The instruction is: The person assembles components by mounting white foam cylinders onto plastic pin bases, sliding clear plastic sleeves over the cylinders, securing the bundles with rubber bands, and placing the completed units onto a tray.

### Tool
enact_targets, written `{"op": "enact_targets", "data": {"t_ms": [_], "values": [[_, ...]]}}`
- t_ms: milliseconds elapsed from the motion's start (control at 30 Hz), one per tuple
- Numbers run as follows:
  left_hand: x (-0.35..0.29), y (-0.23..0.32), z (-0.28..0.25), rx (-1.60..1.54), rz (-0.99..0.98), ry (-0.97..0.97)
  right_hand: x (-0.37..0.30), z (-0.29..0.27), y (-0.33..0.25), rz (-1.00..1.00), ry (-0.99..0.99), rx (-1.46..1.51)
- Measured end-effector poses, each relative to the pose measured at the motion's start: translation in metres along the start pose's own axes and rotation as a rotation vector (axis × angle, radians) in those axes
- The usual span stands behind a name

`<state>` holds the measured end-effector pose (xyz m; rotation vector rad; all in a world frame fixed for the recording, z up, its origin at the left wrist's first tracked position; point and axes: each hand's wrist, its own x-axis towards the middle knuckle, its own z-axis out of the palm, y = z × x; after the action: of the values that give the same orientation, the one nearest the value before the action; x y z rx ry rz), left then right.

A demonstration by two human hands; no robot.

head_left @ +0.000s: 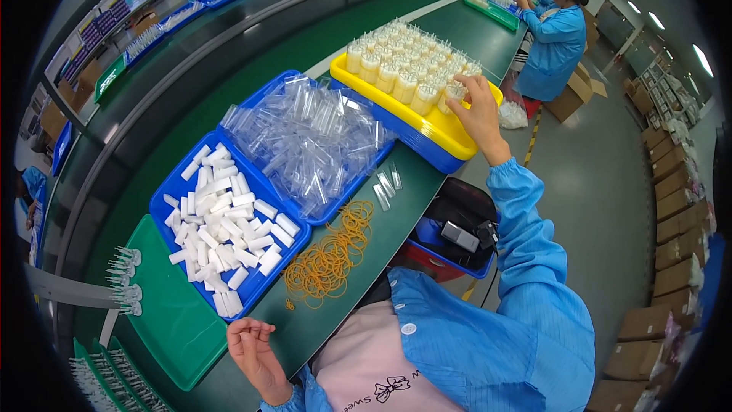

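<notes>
At the near right end of the yellow tray [460, 143], my right hand [478, 112] has its thumb and fingers closed around a bundle of clear tubes [453, 92]. Similar upright bundles [391, 76], cream-coloured below with thin clear tips, fill most of that tray. My left hand [258, 357] is raised at the table's near edge, palm up, its fingers loosely curled and apart, with nothing visible in it. Beside it stands a blue tray of white foam-like cylinders [221, 217]. Orange rubber bands [324, 259] lie in a heap between the two hands.
Another blue tray [284, 210] holds many clear plastic tubes. Several loose clear pieces [387, 186] lie on the green table. A green tray [171, 305] sits at left, near racks of small parts [114, 374]. Below the edge is a bin [476, 259]. Co-workers [555, 38] stand farther off.
</notes>
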<state>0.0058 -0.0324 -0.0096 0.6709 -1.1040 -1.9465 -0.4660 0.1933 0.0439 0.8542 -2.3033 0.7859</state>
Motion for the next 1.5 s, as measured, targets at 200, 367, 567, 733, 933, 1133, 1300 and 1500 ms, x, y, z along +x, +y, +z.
{"op": "enact_targets", "data": {"t_ms": [200,367,567,733,933,1133,1300,1500], "values": [[0.001,-0.001,-0.007,0.012,0.007,0.012,-0.008,-0.010,-0.022,0.062,0.080,0.057],[0.000,0.007,-0.016,0.061,0.017,0.022,-0.019,-0.014,-0.015,0.089,0.195,0.163],[0.001,0.010,-0.017,0.050,0.031,0.024,-0.008,-0.014,-0.011,-0.096,0.199,0.033],[0.003,0.005,-0.012,0.031,0.011,0.001,0.000,-0.013,-0.011,-0.174,0.117,-0.176],[0.003,0.005,-0.007,0.027,0.003,-0.018,0.001,-0.028,-0.013,-0.188,0.075,-0.251],[-0.003,0.011,0.007,0.117,0.040,-0.022,-0.018,-0.066,-0.049,-0.013,0.125,0.160],[-0.018,0.022,0.045,0.535,0.361,-0.161,-0.055,-0.076,-0.149,-0.075,0.086,0.376],[0.023,0.004,0.106,0.969,1.212,-0.295,-0.100,-0.034,-0.222,-0.097,-0.297,0.943]]}}
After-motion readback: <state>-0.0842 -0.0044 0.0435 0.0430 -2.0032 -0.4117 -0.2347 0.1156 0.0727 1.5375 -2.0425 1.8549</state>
